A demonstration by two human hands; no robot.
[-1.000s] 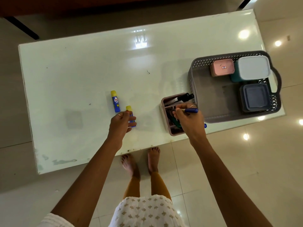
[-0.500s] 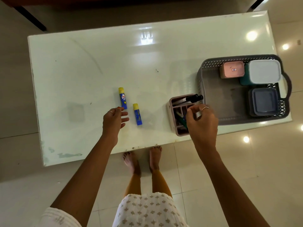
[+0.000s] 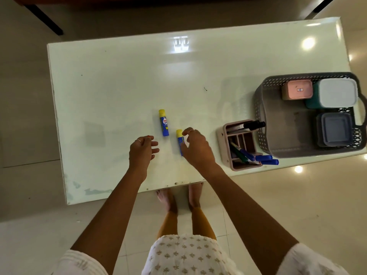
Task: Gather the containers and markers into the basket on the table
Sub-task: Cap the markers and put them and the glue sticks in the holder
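Two blue glue sticks with yellow caps lie near the table's front middle: one (image 3: 164, 122) free, the other (image 3: 179, 138) partly under my right hand (image 3: 196, 148), whose fingers spread over it without a visible grip. My left hand (image 3: 142, 150) hovers open just left of them. At the right stands a grey basket (image 3: 264, 124) holding a pink container (image 3: 297, 89), a white-lidded teal container (image 3: 337, 95) and a grey container (image 3: 334, 129). Next to the basket, a pink organizer (image 3: 223, 141) holds black markers (image 3: 251, 125) and blue and green markers (image 3: 258, 157).
The white table (image 3: 123, 76) has its front edge just beyond my bare feet (image 3: 178, 197). The organizer and basket sit close to the front right edge. A dark bar (image 3: 45, 19) crosses the floor at the upper left.
My right hand left the organizer, with the blue marker now lying in it, and swung left onto the nearer glue stick. My left hand stayed near the sticks, empty.
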